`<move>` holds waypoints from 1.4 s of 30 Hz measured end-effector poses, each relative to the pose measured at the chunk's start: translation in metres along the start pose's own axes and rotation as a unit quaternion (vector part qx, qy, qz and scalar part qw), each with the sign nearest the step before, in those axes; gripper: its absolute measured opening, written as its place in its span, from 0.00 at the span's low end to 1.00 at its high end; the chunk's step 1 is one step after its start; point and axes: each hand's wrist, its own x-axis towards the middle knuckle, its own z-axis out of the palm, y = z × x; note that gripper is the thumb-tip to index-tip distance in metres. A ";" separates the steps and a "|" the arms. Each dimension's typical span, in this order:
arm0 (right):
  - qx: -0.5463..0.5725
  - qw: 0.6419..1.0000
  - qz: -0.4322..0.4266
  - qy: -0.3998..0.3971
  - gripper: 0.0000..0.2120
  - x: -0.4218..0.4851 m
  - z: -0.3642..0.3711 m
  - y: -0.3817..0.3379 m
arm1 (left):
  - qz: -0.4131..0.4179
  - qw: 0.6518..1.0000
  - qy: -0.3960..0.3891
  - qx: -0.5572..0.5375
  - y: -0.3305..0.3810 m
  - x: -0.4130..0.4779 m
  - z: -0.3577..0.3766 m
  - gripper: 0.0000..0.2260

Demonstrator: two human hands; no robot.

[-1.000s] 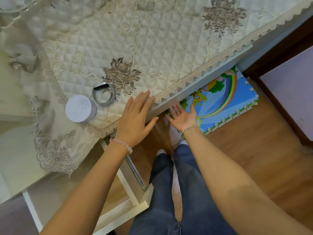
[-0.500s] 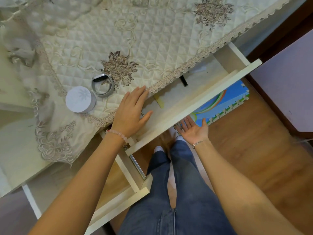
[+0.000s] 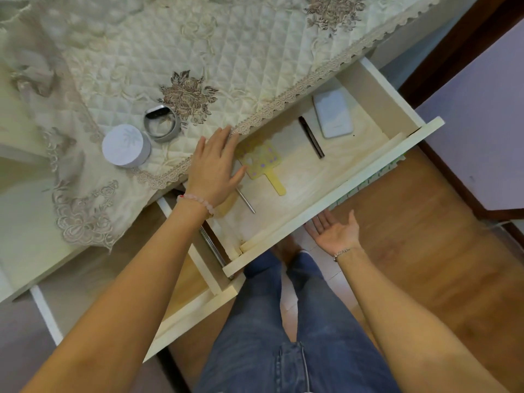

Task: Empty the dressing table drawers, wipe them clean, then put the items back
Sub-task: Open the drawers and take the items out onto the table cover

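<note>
Drawer open under the cloth's lace edge. Inside it are a yellow mirror, a dark pen and a white case. Mirror and a metal rod partly hidden by left hand, flat, fingers straight and together. Right hand palm-up, fingers spread, tips hidden beneath the drawer front.

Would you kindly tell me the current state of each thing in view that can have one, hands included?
Upper drawer: pulled out, not yet emptied.
Lower drawer: pulled out.
White jar: upright, lid on.
Wristband: strap fastened in a loop, screen dark.
Left hand: open, fingers straight, palm down.
Right hand: open, palm up, beneath the upper drawer's front.
</note>
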 end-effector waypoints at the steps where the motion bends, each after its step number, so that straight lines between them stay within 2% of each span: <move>1: -0.005 1.000 0.002 0.002 0.36 -0.002 -0.001 -0.002 | -0.006 1.000 0.001 0.000 0.002 -0.001 0.000 0.27; 6: -0.025 1.000 0.006 0.001 0.35 -0.007 -0.002 -0.006 | -0.030 1.000 0.003 0.003 0.012 -0.004 -0.003 0.27; 12: -0.063 0.997 -0.006 -0.045 0.33 -0.023 -0.010 -0.015 | -0.043 0.999 0.017 -0.015 0.022 -0.014 -0.009 0.26; 15: -0.126 0.989 -0.049 -0.053 0.29 -0.040 -0.013 -0.021 | -0.049 0.998 0.025 -0.032 0.034 -0.025 -0.013 0.26; 17: -0.205 0.971 -0.118 -0.039 0.24 -0.055 -0.011 -0.027 | -0.051 0.997 0.033 -0.049 0.045 -0.035 -0.016 0.25; 20: -0.351 0.897 -0.268 -0.014 0.15 -0.082 0.000 -0.036 | -0.052 0.996 0.037 -0.058 0.063 -0.054 -0.019 0.24; 23: -0.459 0.792 -0.399 -0.047 0.12 -0.105 0.014 -0.045 | -0.051 0.995 0.053 -0.062 0.080 -0.071 -0.021 0.22; 25: -0.549 0.706 -0.439 -0.085 0.15 -0.114 0.022 -0.050 | -0.050 0.994 0.067 -0.064 0.089 -0.080 -0.022 0.21; 28: -0.671 0.553 -0.481 -0.111 0.19 -0.122 0.034 -0.059 | -0.068 0.991 0.092 -0.071 0.099 -0.091 -0.023 0.20; 29: -0.694 0.511 -0.494 -0.118 0.20 -0.125 0.038 -0.061 | -0.080 0.989 0.099 -0.075 0.102 -0.095 -0.024 0.20; 31: -0.719 0.448 -0.514 -0.132 0.22 -0.130 0.046 -0.064 | -0.097 0.987 0.106 -0.078 0.107 -0.102 -0.024 0.20; 33: -0.732 0.409 -0.526 -0.144 0.23 -0.135 0.051 -0.065 | -0.108 0.985 0.112 -0.072 0.112 -0.108 -0.025 0.20; 37: -0.750 0.359 -0.531 -0.164 0.24 -0.140 0.056 -0.066 | -0.136 0.981 0.121 -0.067 0.118 -0.121 -0.025 0.20; 42: -0.761 0.328 -0.529 -0.186 0.23 -0.136 0.061 -0.058 | -0.172 0.973 0.138 -0.071 0.123 -0.132 -0.023 0.20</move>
